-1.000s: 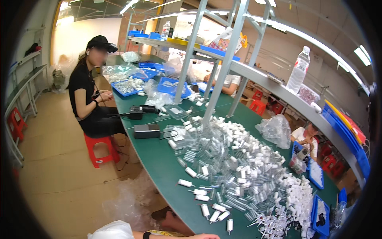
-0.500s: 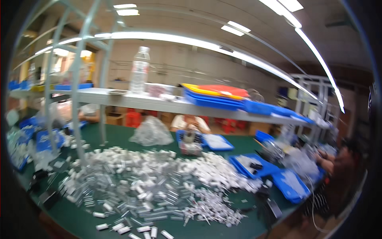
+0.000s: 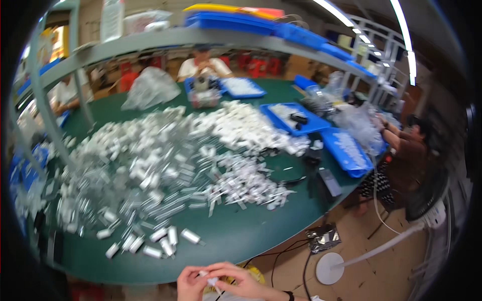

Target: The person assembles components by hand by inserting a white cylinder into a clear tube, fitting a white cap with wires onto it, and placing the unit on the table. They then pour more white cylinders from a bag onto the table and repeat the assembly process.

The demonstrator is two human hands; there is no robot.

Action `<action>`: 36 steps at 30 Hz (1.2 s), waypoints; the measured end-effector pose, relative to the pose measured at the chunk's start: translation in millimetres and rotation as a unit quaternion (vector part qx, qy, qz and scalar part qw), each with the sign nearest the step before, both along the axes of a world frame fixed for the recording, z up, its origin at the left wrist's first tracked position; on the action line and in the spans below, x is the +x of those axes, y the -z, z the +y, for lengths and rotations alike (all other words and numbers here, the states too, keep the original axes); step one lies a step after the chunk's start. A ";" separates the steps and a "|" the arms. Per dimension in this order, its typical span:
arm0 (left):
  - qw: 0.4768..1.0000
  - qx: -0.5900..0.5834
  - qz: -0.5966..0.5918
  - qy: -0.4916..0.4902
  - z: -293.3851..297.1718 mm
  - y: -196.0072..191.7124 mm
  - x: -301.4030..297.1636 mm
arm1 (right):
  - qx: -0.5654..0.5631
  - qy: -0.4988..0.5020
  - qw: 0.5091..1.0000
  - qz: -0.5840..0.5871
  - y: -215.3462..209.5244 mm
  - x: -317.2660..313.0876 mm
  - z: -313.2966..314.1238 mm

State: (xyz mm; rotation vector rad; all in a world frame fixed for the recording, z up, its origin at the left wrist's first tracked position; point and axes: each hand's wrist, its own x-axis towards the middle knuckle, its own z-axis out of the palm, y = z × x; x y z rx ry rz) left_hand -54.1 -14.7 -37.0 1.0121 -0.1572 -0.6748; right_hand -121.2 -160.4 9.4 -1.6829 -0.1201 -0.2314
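Observation:
Just off the table's front edge, my left hand [image 3: 190, 285] and my right hand [image 3: 240, 281] meet with fingers bent. Between them they pinch a small white plastic piece [image 3: 211, 281] with a thin stem; its exact kind is blurred. Nearest on the green table [image 3: 216, 236] lie several white caps with short stems [image 3: 165, 243]. Beyond them spread a heap of clear plastic tubes [image 3: 125, 185], a pile of small white stemmed parts [image 3: 246, 180] and a larger heap of white caps [image 3: 241, 120].
A grey shelf [image 3: 150, 44] with blue trays [image 3: 231, 22] spans the table. Other blue trays [image 3: 346, 155] sit at right beside a phone-like device [image 3: 329, 181]. Co-workers sit at the far side [image 3: 206, 65] and at right [image 3: 409, 150]. A white fan base [image 3: 330, 268] and cables are on the floor.
The view has tilted down and turned slightly right. Both my hands now show at the lower edge, holding the white piece; they were out of view before.

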 end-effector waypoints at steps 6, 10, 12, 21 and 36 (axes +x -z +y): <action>0.999 -0.001 0.044 -0.017 5.9 -6.2 9.7 | 0.018 0.037 0.999 0.001 12.6 5.4 10.7; 0.998 0.002 0.054 -0.016 14.5 -15.2 7.8 | -0.031 0.021 0.999 -0.027 17.7 12.9 18.2; 0.998 -0.006 0.066 0.003 16.1 -19.2 6.7 | -0.001 0.056 0.998 -0.008 16.5 12.4 24.9; 0.997 -0.001 0.051 0.062 10.0 -25.7 0.4 | 0.024 0.119 0.993 -0.010 24.0 10.7 21.6; 0.995 -0.003 -0.053 0.083 0.9 -13.4 -4.9 | -0.107 0.084 0.989 -0.049 17.8 6.5 -2.8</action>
